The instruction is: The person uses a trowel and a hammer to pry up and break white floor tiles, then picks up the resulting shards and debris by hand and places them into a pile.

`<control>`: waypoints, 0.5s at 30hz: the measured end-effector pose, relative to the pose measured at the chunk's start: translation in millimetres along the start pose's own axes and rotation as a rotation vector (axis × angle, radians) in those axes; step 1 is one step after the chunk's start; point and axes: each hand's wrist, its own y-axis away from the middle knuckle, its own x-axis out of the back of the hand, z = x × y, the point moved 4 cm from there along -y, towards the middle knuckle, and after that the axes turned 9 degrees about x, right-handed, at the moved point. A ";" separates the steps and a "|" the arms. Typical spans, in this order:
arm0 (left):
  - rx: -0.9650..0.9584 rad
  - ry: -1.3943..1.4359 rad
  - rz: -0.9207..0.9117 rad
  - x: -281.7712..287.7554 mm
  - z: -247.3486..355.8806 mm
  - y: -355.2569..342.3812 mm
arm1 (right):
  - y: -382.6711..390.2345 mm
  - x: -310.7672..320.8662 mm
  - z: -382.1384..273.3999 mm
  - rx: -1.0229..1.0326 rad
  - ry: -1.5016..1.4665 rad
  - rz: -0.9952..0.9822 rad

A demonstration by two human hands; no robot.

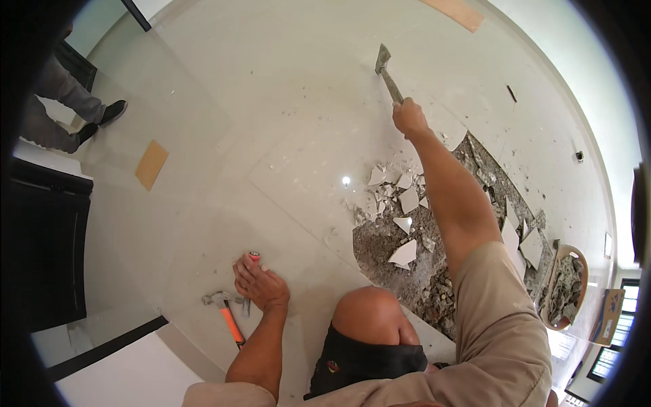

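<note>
While kneeling, the person lifts a hammer [386,73] in the right hand [409,117], fist wrapped tight round its handle, head up over the floor [271,102].

Left hand [260,283] presses flat-ish on the floor, fingers curled on a red-tipped tool [253,258], maybe a chisel; grip looks loose. Claw hammer [227,308] lies just beside it. Broken tile shards [401,203] sit on the bare mortar patch [393,251] by the knee. Step looks like mid-swing tile breaking; next blow likely needs to land at the intact tile edge near the shards. Rubble basket [563,288] at right; another person's legs [61,102] far left.
</note>
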 end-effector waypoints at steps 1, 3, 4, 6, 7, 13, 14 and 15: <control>0.005 -0.017 0.010 1.4 -6.3 -1.3 | 1.3 1.3 -13.6 -0.051 -0.105 -0.011; 0.008 -0.031 0.019 1.7 -10.2 -1.8 | 10.0 0.8 -23.8 -0.102 -0.207 -0.019; -0.001 -0.028 0.033 -0.3 -6.4 -0.6 | 14.1 3.8 -17.8 -0.020 -0.131 0.143; -0.012 -0.025 0.043 -1.1 -0.8 1.9 | 25.2 6.1 -4.9 0.061 -0.050 0.303; -0.004 -0.028 0.029 -0.5 1.5 2.4 | 30.6 2.4 5.0 0.002 0.000 0.205; 0.010 -0.027 0.001 0.8 -4.8 0.0 | 40.5 18.2 -0.5 -0.163 -0.188 0.008; 0.014 -0.023 -0.002 0.5 -3.0 0.6 | 40.7 21.7 3.6 -0.105 -0.171 0.109; 0.015 -0.030 -0.001 0.0 -4.2 0.4 | 47.3 18.0 1.9 -0.106 -0.177 0.105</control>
